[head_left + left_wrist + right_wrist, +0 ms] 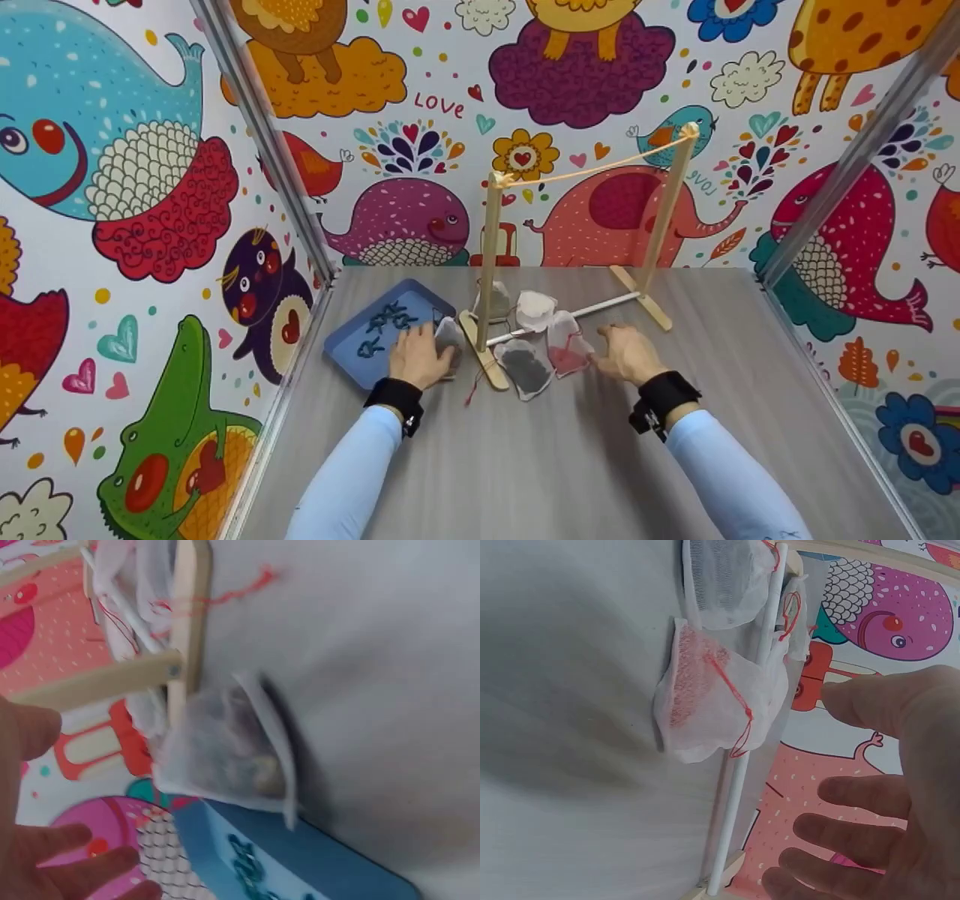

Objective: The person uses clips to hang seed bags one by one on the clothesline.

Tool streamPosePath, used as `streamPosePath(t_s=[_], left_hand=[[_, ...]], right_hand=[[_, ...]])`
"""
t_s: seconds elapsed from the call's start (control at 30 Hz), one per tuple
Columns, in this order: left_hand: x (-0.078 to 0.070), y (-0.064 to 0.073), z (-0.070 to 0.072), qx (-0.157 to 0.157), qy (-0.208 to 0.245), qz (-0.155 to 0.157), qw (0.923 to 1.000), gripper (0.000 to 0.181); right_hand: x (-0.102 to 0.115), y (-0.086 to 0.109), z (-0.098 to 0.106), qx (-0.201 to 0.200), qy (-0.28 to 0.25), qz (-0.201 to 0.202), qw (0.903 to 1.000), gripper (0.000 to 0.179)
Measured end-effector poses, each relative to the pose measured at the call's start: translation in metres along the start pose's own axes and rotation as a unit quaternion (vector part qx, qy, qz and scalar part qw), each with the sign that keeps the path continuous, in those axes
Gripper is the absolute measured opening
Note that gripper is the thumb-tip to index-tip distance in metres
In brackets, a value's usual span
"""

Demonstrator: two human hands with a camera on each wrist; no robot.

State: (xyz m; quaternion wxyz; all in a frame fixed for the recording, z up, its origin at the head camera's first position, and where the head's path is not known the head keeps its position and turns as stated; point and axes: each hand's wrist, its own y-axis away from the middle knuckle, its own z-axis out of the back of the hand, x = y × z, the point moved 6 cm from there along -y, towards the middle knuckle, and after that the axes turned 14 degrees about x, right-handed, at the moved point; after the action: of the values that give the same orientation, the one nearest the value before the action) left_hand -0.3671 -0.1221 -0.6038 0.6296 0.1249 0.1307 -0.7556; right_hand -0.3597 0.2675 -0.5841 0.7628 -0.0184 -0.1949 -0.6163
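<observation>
The hands were apart, holding nothing: the left hand (pixel 420 358), loose-fingered, hung beside a gauzy pouch (pixel 225 754) by a smooth blue tray (pixel 418 295) near the table's (pixel 510 465) far left corner; the right hand (pixel 631 355), fingers parted, was beside a sheer red-filled pouch (pixel 694 686).

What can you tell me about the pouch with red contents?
The pouch is whitish, sheer, apparently thin mesh fabric, with red contents showing through toward its lower end. A thin, knotted red cord trails across it. It lies on the grey table, its upper part overlapping the pale rod. The right hand is beside it, not gripping it.
</observation>
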Motion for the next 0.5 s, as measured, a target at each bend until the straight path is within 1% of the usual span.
streamPosePath(t_s=[0.07, 0.13, 0.23, 0.3, 0.4, 0.47, 0.5], left_hand=[[0.013, -0.006, 0.000, 0.006, 0.000, 0.016, 0.9999, 0.060], [0.030, -0.013, 0.001, 0.020, 0.008, 0.037, 0.9991, 0.063], [0.058, -0.023, 0.001, 0.047, 0.029, 0.081, 0.9952, 0.071], [0.075, -0.027, 0.001, 0.059, 0.060, 0.121, 0.9891, 0.073], [0.096, -0.029, -0.004, 0.076, 0.114, 0.178, 0.9745, 0.074], [0.104, -0.029, -0.010, 0.083, 0.143, 0.200, 0.9657, 0.074], [0.106, -0.030, -0.013, 0.087, 0.150, 0.203, 0.9636, 0.074]], right_hand=[[-0.003, 0.001, 0.000, -0.007, -0.003, 0.004, 1.0000, 0.062], [-0.005, 0.001, -0.001, -0.017, -0.004, 0.011, 0.9998, 0.061], [-0.007, 0.002, -0.003, -0.022, -0.012, 0.020, 0.9995, 0.059], [-0.009, 0.003, -0.006, -0.013, -0.022, 0.018, 0.9995, 0.058], [-0.014, 0.006, -0.011, 0.001, -0.031, 0.009, 0.9995, 0.057], [-0.018, 0.009, -0.015, 0.006, -0.036, 0.005, 0.9993, 0.056], [-0.019, 0.010, -0.016, 0.005, -0.034, 0.005, 0.9994, 0.055]])
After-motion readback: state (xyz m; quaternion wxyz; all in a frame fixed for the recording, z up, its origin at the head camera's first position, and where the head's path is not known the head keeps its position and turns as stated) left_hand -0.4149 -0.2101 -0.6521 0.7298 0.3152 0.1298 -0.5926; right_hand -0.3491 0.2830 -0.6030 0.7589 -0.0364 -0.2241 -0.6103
